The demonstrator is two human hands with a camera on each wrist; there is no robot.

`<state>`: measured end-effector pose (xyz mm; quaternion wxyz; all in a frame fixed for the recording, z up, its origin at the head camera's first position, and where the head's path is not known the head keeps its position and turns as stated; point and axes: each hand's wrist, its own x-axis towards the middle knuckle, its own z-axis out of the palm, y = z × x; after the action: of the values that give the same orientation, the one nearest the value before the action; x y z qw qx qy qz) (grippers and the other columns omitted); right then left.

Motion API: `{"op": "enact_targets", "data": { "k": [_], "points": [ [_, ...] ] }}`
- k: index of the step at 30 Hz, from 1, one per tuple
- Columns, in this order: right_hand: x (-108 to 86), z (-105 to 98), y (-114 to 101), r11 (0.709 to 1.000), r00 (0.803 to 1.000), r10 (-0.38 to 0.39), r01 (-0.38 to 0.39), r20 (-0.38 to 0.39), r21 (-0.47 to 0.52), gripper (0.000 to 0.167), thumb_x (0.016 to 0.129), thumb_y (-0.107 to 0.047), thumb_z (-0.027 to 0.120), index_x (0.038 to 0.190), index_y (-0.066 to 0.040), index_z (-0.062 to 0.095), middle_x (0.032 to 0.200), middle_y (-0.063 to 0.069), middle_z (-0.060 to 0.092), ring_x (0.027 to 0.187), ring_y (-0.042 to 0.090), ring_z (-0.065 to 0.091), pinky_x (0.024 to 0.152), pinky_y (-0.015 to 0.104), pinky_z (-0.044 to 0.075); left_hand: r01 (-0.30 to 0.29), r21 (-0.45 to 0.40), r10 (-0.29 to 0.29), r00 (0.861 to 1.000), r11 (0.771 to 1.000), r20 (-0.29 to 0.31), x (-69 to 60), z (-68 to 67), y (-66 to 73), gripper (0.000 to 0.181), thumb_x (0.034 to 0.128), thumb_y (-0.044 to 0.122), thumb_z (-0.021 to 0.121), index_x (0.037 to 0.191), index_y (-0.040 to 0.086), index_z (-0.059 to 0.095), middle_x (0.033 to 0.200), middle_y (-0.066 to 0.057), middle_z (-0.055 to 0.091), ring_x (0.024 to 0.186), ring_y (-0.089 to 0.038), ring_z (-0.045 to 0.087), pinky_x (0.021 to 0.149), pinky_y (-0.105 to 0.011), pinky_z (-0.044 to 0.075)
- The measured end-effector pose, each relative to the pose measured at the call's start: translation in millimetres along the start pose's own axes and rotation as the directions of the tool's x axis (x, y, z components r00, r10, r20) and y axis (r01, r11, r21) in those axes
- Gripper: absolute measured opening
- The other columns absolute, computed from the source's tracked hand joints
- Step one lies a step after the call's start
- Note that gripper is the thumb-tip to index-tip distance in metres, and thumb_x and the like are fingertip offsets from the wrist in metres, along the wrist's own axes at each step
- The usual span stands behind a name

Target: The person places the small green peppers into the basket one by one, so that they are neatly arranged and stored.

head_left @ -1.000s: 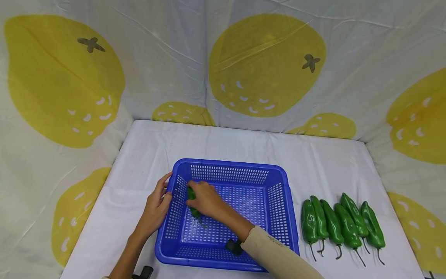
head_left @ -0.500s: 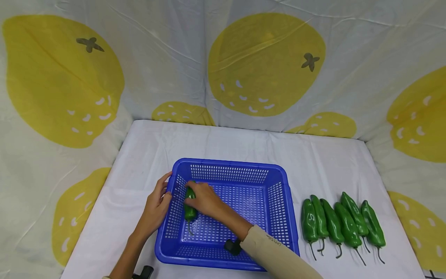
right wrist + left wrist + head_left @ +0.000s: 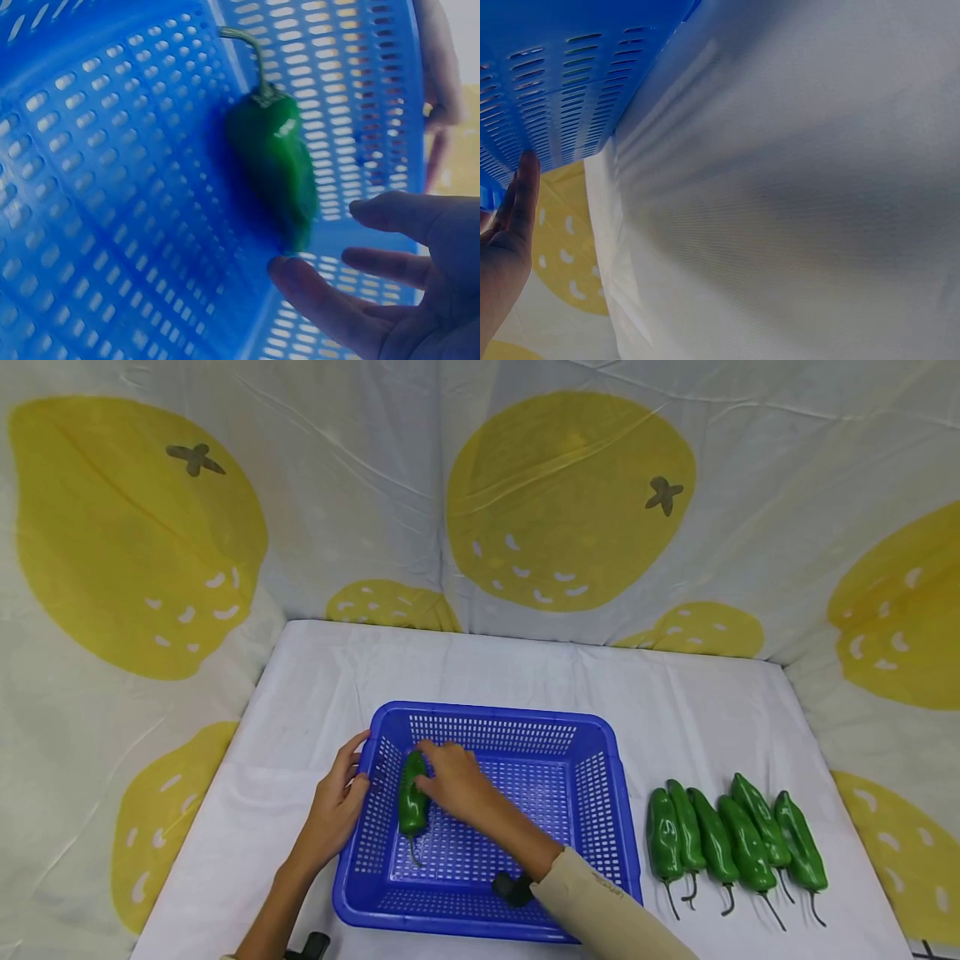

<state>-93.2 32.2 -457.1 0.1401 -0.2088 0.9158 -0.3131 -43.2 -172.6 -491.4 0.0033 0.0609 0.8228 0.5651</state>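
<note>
In the head view, a long green pepper [image 3: 412,797] lies in the blue plastic basket [image 3: 487,709], along its left wall, stem toward the near side. My right hand [image 3: 459,787] is inside the basket just right of it. The right wrist view has the pepper [image 3: 271,161] on the basket floor, with the right hand [image 3: 420,285] spread apart from it and nothing gripped. My left hand [image 3: 336,810] rests against the outside of the left wall. In the left wrist view, straight fingers of the left hand [image 3: 514,240] touch the slotted wall.
Several green peppers [image 3: 718,839] lie in a row on the white cloth [image 3: 517,668], right of the basket. Lemon-printed fabric [image 3: 352,493] encloses the table at the back and sides. A black wrist-mounted piece [image 3: 512,888] hangs over the basket's near part.
The right hand turned the pepper more upright along the left wall, then let go and drew back slightly to the right. The left hand stays in place.
</note>
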Motion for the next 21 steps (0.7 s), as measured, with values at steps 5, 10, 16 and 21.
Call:
{"op": "enact_targets", "data": {
  "k": [5,10,16,21],
  "points": [
    [-4.9,-18,-2,1.0,1.0,0.002,-0.003,-0.011,-0.006,0.041,0.091,-0.014,0.069,0.13,-0.004,0.063,0.117,0.016,0.068,0.095,0.027,0.065,0.071,0.033,0.055,-0.012,-0.002,0.012,1.0,1.0,0.003,-0.5,0.1,1.8,0.061,0.0998,0.001,0.039,0.155,0.026,0.031,0.124,-0.015,0.06,0.108,-0.028,0.063,0.081,-0.037,0.055],
    [-10.7,-34,-4,1.0,1.0,-0.003,0.003,-0.022,0.01,0.041,0.09,-0.012,0.069,0.13,-0.005,0.063,0.104,0.013,0.071,0.064,0.013,0.054,0.052,0.023,0.044,-0.012,0.0,0.012,1.0,1.0,-0.008,-0.4,0.1,1.9,0.061,0.0996,0.001,0.039,0.155,0.026,0.032,0.125,-0.015,0.06,0.11,-0.028,0.062,0.083,-0.04,0.055],
    [-23.0,-56,2,1.0,0.997,0.031,-0.03,-0.066,0.005,0.041,0.089,-0.014,0.07,0.13,-0.01,0.064,0.084,0.003,0.064,0.068,0.014,0.055,0.056,0.027,0.045,-0.004,0.008,0.005,1.0,1.0,-0.011,-0.3,0.8,0.6,0.061,0.0993,0.001,0.039,0.154,0.027,0.033,0.124,-0.013,0.06,0.109,-0.027,0.063,0.082,-0.038,0.055],
    [-38.2,-81,13,0.995,0.99,0.097,-0.093,-0.102,0.042,0.041,0.09,-0.016,0.07,0.131,-0.012,0.063,0.094,0.004,0.066,0.073,0.016,0.057,0.06,0.03,0.048,-0.019,0.014,0.02,1.0,1.0,-0.012,-0.4,0.7,1.4,0.061,0.0997,0.001,0.039,0.154,0.026,0.032,0.124,-0.013,0.06,0.11,-0.028,0.062,0.083,-0.039,0.055]
  ]
}}
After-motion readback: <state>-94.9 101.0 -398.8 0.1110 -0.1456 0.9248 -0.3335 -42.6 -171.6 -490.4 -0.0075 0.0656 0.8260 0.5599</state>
